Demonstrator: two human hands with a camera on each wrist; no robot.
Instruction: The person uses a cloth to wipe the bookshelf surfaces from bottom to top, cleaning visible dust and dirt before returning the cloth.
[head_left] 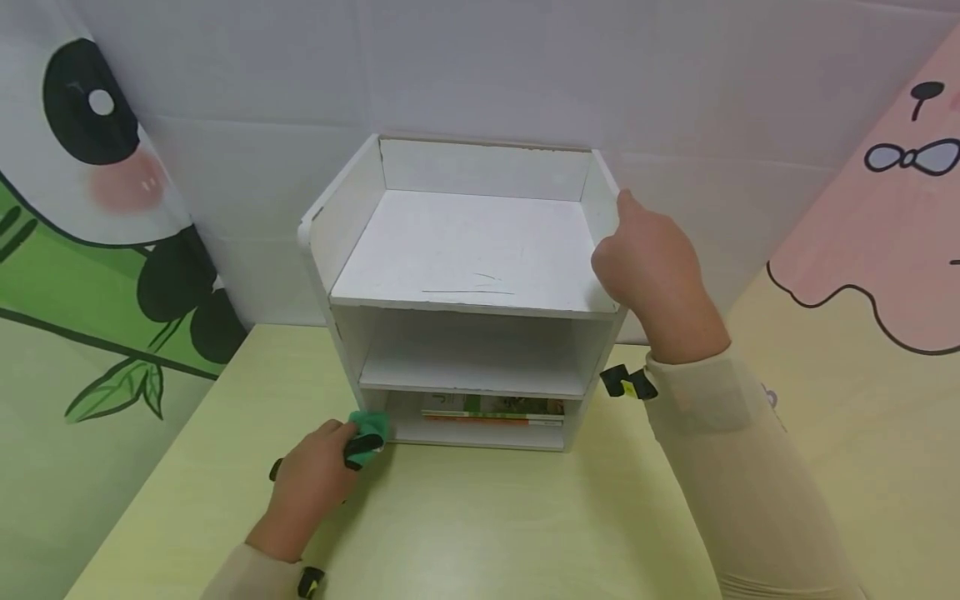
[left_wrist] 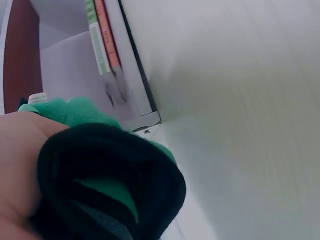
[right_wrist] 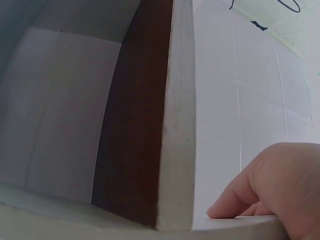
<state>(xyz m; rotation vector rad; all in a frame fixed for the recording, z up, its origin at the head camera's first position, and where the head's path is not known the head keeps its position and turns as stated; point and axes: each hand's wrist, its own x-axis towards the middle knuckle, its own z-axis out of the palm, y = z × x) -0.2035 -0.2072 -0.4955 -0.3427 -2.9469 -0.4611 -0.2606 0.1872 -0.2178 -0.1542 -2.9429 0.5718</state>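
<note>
A small white two-tier shelf unit (head_left: 472, 242) stands on the table against the wall. My left hand (head_left: 313, 475) grips a green cloth (head_left: 372, 427) with black edging at the unit's lower left front corner. In the left wrist view, the fluffy green cloth (left_wrist: 82, 111) and its dark band overlap that corner. Up at the right side panel, my right hand (head_left: 648, 262) holds the panel's edge, thumb on the inner side. The right wrist view shows the right hand (right_wrist: 280, 185) bent over the white board, part of it cut off by the frame.
Thin books (head_left: 491, 410) lie flat in the bottom compartment. The middle compartment (head_left: 472, 358) shows bare board. The pale yellow table (head_left: 480, 517) extends in front and to both sides. Behind is a white wall covering (head_left: 487, 67) with cartoon prints left and right.
</note>
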